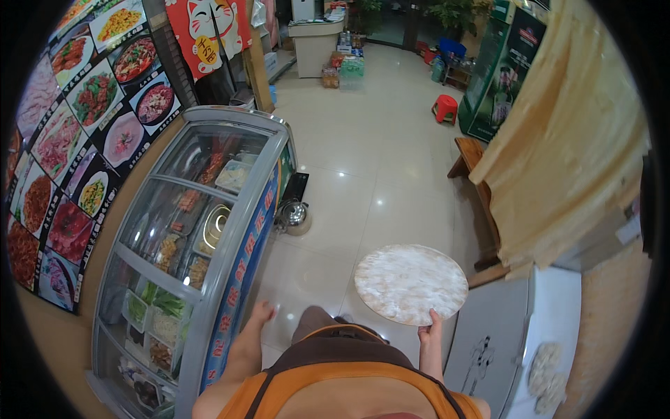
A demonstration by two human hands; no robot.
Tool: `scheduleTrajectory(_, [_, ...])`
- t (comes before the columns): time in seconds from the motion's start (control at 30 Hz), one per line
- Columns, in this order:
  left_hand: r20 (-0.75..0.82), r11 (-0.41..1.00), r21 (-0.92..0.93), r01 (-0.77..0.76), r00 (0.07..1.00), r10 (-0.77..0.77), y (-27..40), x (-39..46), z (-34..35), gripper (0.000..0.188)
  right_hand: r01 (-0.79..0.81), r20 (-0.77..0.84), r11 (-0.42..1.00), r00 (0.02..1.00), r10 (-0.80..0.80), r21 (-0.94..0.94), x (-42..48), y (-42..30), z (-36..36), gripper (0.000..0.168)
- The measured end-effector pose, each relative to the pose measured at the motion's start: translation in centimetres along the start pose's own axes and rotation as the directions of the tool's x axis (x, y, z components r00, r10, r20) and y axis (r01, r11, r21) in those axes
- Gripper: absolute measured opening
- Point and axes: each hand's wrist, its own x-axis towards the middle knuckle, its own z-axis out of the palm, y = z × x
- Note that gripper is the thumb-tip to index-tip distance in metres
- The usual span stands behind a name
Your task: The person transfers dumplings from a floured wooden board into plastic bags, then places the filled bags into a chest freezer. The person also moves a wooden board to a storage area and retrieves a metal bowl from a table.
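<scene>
My right hand (pixel 431 327) grips the near edge of a round board (pixel 411 284), its thumb lying on top. White flour-like powder coats most of the board's upper face, and a pale rim shows around it. The board is held out over the tiled floor, in front and to the right of my body. My left hand (pixel 263 312) hangs at my left side with curled fingers and nothing visible in it. It is close to the glass-topped display fridge (pixel 235 230), where trays of skewers, leafy vegetables and other foods sit under the glass.
A metal kettle (pixel 295 217) stands on the floor by the fridge. To the right are a grey-white chest freezer (pixel 487 330), a wooden bench (pixel 479 183) and a hanging beige curtain (pixel 565 136). Farther off are a red stool (pixel 445 109), a counter (pixel 314 50) and stacked drink packs (pixel 352 68).
</scene>
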Motion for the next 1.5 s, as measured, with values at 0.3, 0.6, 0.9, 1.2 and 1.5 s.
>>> scheduleTrajectory(0.3, [0.101,0.437,-0.401,0.805,0.513,-0.852,5.7,1.0,6.7,0.021,0.156,0.098,0.941,0.986,-0.132,-0.299,19.5,-3.4,23.9,0.032])
scheduleTrajectory(0.6, [0.112,0.994,-0.063,-0.086,0.989,0.092,40.4,43.5,11.1,0.023,0.078,0.032,0.992,0.997,-0.075,-0.096,36.5,-7.1,45.5,0.03])
scheduleTrajectory(0.9, [-0.124,0.872,-0.287,-0.397,0.918,0.377,75.7,63.5,9.3,0.029,0.037,0.129,0.967,0.992,-0.004,-0.253,59.2,-7.8,67.6,0.03])
scheduleTrajectory(1.2, [-0.26,0.808,-0.583,-0.082,0.961,-0.09,74.3,68.1,4.5,0.029,-0.093,0.29,0.835,0.912,0.289,-0.542,75.6,-2.7,95.1,0.044])
scheduleTrajectory(1.5, [-0.376,0.913,-0.364,-0.185,0.926,0.037,80.5,88.8,-12.8,0.042,-0.041,0.396,0.796,0.852,0.344,-0.604,79.7,13.4,118.3,0.049])
